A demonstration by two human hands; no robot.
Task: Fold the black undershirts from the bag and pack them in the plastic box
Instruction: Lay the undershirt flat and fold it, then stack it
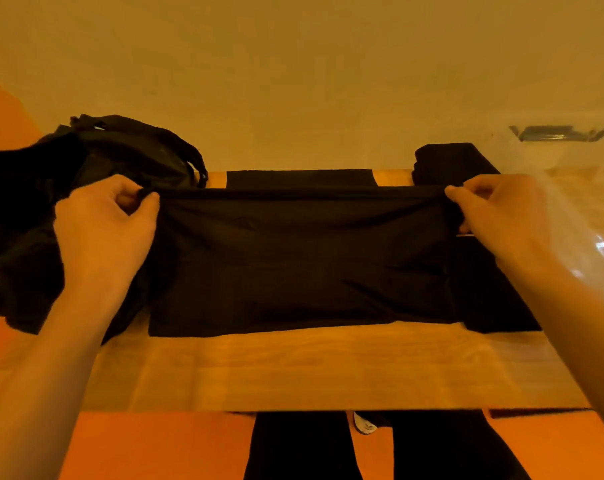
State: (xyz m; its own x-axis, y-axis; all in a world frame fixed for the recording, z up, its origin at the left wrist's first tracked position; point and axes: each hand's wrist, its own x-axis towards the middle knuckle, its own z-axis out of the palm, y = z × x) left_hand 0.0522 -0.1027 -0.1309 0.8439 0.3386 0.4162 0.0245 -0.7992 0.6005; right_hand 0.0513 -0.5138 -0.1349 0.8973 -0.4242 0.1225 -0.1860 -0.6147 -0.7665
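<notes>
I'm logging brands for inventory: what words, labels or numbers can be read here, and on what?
No text is readable.
shoe: small dark mark, too blurred to read.
plastic box: grey strip, no legible lettering.
undershirt and bag: plain black, no print seen.

Dim, strong orange cast. Black undershirt (300,258) shows little detail. Glare on plastic box (602,245), right. Edges bowed, soft.

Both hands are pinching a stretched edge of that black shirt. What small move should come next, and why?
Probably set that edge down and press the fold flat: the left hand and right hand each pinch one end of the taut edge of the undershirt, while the rest lies spread on the table.
</notes>
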